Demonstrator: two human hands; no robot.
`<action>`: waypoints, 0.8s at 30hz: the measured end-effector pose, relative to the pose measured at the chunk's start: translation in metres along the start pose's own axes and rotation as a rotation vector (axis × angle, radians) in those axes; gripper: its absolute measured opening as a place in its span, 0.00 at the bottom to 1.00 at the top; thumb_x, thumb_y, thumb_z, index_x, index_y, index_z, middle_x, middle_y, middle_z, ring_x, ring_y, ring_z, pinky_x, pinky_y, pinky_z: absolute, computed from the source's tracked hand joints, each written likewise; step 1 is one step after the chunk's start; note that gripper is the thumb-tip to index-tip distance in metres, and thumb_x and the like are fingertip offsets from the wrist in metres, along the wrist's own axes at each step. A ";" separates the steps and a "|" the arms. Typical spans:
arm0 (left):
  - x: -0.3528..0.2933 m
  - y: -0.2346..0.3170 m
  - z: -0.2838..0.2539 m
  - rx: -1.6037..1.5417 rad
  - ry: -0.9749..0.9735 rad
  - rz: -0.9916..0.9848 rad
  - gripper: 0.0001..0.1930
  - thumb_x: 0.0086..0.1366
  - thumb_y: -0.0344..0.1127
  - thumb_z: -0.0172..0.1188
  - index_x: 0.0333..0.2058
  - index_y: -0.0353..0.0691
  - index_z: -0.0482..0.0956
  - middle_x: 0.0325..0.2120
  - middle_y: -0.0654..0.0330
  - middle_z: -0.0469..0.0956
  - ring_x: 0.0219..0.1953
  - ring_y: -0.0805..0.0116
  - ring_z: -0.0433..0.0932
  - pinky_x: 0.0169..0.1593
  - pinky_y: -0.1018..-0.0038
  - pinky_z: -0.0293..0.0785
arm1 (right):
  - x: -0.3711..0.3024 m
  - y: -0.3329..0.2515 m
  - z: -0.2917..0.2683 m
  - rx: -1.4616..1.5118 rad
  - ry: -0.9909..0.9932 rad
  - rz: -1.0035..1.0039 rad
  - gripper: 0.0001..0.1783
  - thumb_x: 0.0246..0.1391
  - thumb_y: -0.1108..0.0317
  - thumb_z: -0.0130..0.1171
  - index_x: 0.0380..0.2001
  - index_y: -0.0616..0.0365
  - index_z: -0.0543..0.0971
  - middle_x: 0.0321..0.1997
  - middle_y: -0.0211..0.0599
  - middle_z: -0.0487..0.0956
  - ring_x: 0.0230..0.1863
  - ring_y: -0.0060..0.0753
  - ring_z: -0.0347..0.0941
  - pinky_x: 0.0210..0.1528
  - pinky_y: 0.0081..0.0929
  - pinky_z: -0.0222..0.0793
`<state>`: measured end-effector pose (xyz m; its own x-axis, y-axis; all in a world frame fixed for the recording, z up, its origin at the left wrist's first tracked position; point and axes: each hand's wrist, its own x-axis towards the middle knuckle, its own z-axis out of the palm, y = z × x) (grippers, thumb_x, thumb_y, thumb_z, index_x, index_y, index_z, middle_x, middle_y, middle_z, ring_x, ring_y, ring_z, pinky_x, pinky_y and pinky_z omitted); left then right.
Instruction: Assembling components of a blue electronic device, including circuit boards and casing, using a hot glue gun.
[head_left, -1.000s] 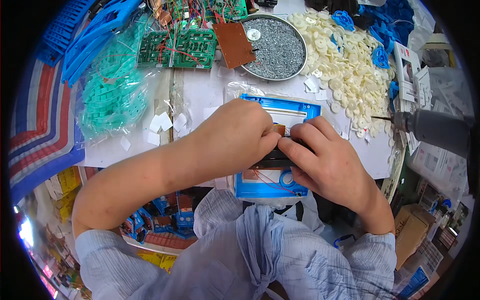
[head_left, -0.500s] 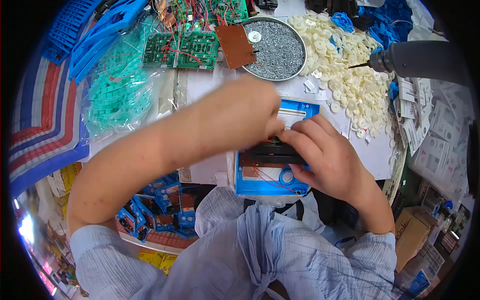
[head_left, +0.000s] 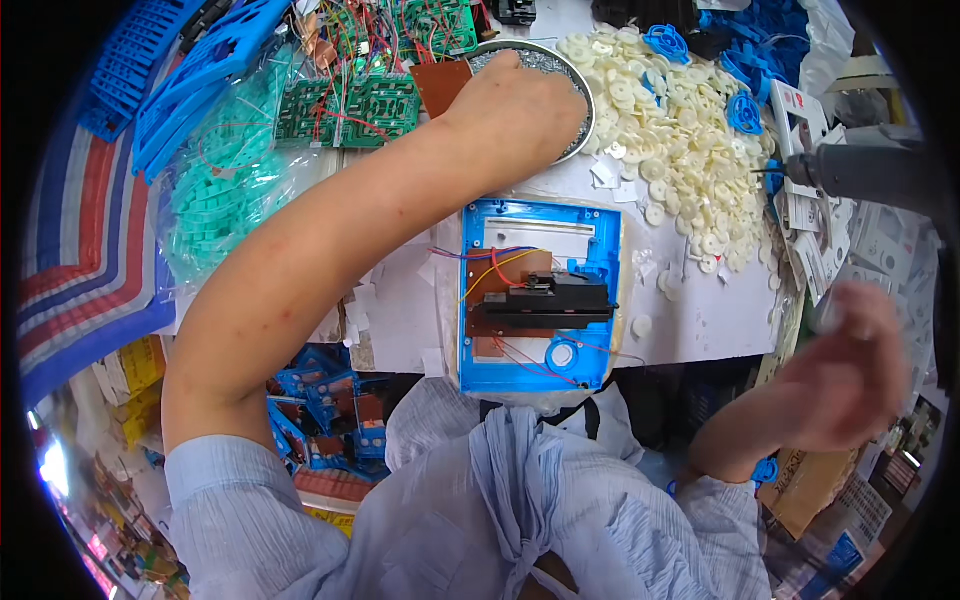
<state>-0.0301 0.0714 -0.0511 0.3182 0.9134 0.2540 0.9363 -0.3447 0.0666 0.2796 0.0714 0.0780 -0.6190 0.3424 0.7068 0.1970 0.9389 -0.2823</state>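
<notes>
My left hand point(head_left: 525, 115) reaches over the round metal dish point(head_left: 592, 110) of small screws. Its fingers curl down and their tips are hidden, so what they hold does not show. My right hand point(head_left: 845, 375), smeared by motion, is raised off the table's right side, below the dark power screwdriver point(head_left: 860, 172) and apart from it. Between my arms a blue plastic housing point(head_left: 467, 345) lies open side up. Inside it sit a black mechanism point(head_left: 550, 310), a brown circuit board point(head_left: 488, 283) and thin red, yellow and blue wires. Neither hand touches the housing.
A heap of cream plastic wheels point(head_left: 690, 150) spreads right of the dish. Green circuit boards point(head_left: 375, 105) with wires lie at the back left, beside a bag of turquoise parts point(head_left: 215, 205). White panels point(head_left: 805, 225) stack at the right edge. Blue assemblies point(head_left: 330, 400) lie below the table.
My left hand has moved from the housing up to the screw dish. My right hand has let go of the black mechanism and swung right, which now lies uncovered in the housing.
</notes>
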 end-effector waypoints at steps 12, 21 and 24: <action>-0.063 0.058 -0.087 -0.404 0.221 0.037 0.04 0.60 0.34 0.67 0.31 0.46 0.79 0.29 0.67 0.80 0.35 0.63 0.76 0.51 0.60 0.59 | 0.038 0.058 0.040 1.135 -0.248 0.314 0.31 0.62 0.57 0.60 0.63 0.62 0.66 0.38 0.44 0.79 0.36 0.34 0.76 0.44 0.35 0.76; -0.114 0.092 -0.071 -0.627 0.292 -0.233 0.06 0.58 0.33 0.70 0.34 0.49 0.82 0.34 0.71 0.83 0.36 0.70 0.77 0.52 0.58 0.57 | 0.056 -0.039 0.081 1.422 -0.222 0.335 0.18 0.63 0.58 0.67 0.50 0.41 0.70 0.22 0.18 0.73 0.23 0.18 0.68 0.29 0.23 0.70; -0.115 0.092 -0.069 -0.646 0.313 -0.240 0.07 0.57 0.33 0.70 0.34 0.49 0.82 0.33 0.71 0.82 0.35 0.70 0.76 0.52 0.58 0.57 | 0.057 -0.041 0.081 1.399 -0.274 0.313 0.17 0.63 0.59 0.67 0.48 0.42 0.69 0.23 0.19 0.75 0.24 0.19 0.70 0.30 0.24 0.72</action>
<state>0.0094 -0.0806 -0.0080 -0.0303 0.9085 0.4168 0.6710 -0.2905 0.6821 0.1744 0.0492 0.0774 -0.8444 0.3545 0.4015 -0.4383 -0.0265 -0.8984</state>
